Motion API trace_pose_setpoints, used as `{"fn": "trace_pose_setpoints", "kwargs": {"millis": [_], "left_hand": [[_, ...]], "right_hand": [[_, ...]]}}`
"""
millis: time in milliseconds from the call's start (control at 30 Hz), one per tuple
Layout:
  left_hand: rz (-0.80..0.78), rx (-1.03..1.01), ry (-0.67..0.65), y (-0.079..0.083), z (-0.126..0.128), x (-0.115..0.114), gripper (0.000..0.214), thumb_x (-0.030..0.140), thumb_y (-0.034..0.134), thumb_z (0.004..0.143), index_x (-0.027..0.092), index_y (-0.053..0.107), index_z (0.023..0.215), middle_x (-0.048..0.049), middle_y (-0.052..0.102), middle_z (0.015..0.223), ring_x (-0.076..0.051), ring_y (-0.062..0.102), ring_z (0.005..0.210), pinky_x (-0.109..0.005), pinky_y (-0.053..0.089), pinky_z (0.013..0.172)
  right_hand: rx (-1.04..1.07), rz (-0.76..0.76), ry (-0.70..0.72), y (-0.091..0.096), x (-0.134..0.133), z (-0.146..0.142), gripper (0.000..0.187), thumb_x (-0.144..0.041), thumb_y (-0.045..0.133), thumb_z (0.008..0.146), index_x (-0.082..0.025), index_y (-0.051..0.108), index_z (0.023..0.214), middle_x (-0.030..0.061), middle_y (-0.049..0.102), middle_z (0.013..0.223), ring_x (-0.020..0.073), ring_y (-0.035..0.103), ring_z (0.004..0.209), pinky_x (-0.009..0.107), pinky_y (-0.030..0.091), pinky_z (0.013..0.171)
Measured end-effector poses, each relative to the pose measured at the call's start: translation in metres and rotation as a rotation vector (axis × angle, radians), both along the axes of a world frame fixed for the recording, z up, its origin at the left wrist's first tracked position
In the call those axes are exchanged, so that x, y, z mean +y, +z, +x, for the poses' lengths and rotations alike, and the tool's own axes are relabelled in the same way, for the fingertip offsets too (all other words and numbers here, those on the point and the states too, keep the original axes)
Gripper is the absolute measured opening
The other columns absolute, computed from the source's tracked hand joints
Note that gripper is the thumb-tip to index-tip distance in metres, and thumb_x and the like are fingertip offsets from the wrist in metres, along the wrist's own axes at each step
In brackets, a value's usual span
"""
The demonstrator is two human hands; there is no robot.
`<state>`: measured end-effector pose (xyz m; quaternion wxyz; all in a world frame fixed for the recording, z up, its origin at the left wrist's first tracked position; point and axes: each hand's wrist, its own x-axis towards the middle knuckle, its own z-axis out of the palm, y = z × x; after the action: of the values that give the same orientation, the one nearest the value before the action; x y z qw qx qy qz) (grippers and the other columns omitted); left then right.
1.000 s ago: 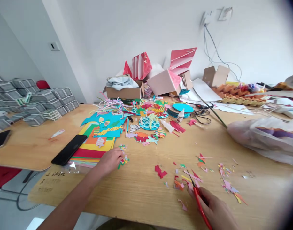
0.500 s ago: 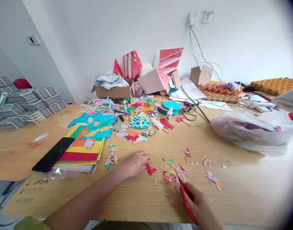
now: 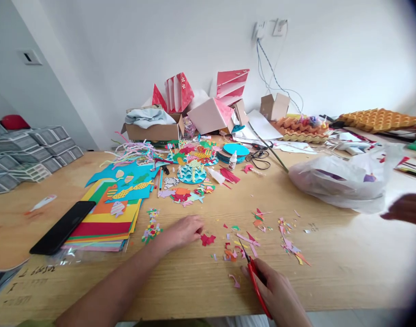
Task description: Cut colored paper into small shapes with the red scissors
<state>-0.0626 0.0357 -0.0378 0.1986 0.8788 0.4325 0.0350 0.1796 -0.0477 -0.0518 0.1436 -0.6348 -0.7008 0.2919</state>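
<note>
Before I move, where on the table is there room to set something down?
The table is nearly bare between the upright white bottle, plastic bag and paper scraps near the red scissors in the right hand. More room lies right of the rightmost scraps, nearer the camera than another person's hand. The back is crowded with cutouts, blue discs and a cardboard box.

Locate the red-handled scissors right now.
In the head view, the red-handled scissors are in the right hand, low and right of centre, handles toward the near table edge and blade tips by the pink paper strips.
</note>
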Motion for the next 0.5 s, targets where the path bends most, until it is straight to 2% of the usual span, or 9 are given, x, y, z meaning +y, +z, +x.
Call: {"fn": "trace_pose_setpoints", "kwargs": {"millis": [133,233,367,500], "left_hand": [[0.025,-0.009,0.03,0.006,-0.005,-0.007,0.016,0.011,0.042,0.076,0.018,0.052,0.086,-0.0032,0.054,0.089,-0.014,0.05,0.082,-0.022,0.038,0.072],[0.039,0.004,0.047,0.008,-0.01,-0.01,0.017,0.009,0.04,0.076,0.019,0.051,0.085,-0.0034,0.053,0.088,-0.015,0.05,0.082,-0.024,0.039,0.072],[0.037,0.039,0.043,0.006,-0.012,-0.012,0.013,0.011,0.047,0.071,0.019,0.05,0.081,-0.0036,0.053,0.088,-0.017,0.051,0.082,-0.025,0.04,0.072],[0.049,0.063,0.061,0.002,-0.012,-0.009,0.019,0.014,0.049,0.07,0.019,0.048,0.089,-0.0054,0.053,0.094,-0.019,0.051,0.086,-0.027,0.042,0.073]], "right_hand": [[-0.017,-0.004,0.014,-0.001,-0.001,0.001,0.034,-0.049,0.036,0.076,-0.021,0.048,0.062,0.0006,0.059,0.054,0.016,0.054,0.054,0.022,0.035,0.05],[-0.011,0.033,-0.013,0.0,-0.002,-0.001,0.034,-0.049,0.037,0.076,-0.021,0.048,0.06,-0.0011,0.058,0.05,0.0142,0.052,0.049,0.021,0.034,0.047],[0.009,0.087,-0.03,-0.001,-0.003,-0.007,0.035,-0.05,0.036,0.076,-0.022,0.046,0.057,-0.0011,0.057,0.048,0.0126,0.048,0.044,0.02,0.033,0.045],[0.016,0.079,-0.009,-0.002,-0.003,-0.011,0.035,-0.051,0.037,0.076,-0.022,0.045,0.058,-0.0012,0.058,0.049,0.0127,0.05,0.045,0.019,0.033,0.045]]}}
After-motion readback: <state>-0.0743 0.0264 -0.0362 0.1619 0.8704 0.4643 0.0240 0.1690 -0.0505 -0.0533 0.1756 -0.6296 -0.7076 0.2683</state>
